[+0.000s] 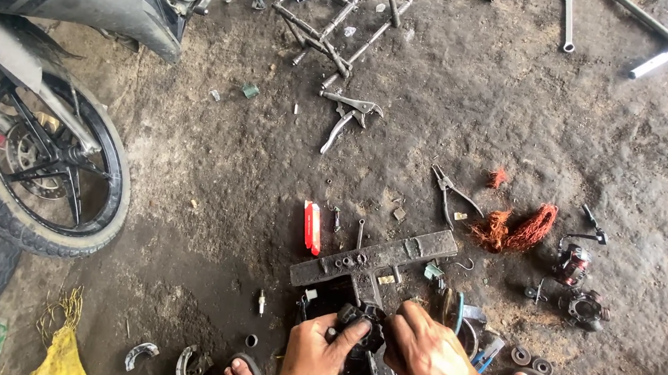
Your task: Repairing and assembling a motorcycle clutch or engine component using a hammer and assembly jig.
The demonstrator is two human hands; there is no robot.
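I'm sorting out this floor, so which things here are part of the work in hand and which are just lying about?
In hand:
left hand
right hand
dark metal part that both hold
T-shaped metal block under it

Lying about:
copper wire tangle
pliers
red-handled tool
wrench
motorcycle wheel

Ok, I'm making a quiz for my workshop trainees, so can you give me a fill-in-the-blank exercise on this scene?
1. Both hands, left hand and right hand, grip a dark metal part low over the ____ floor.
2. The tangle of copper wire is ____ in colour.
3. The motorcycle wheel stands at the picture's ____ side.
4. The pliers lie just ____ of the wire.

Missing: dirt; orange; left; left
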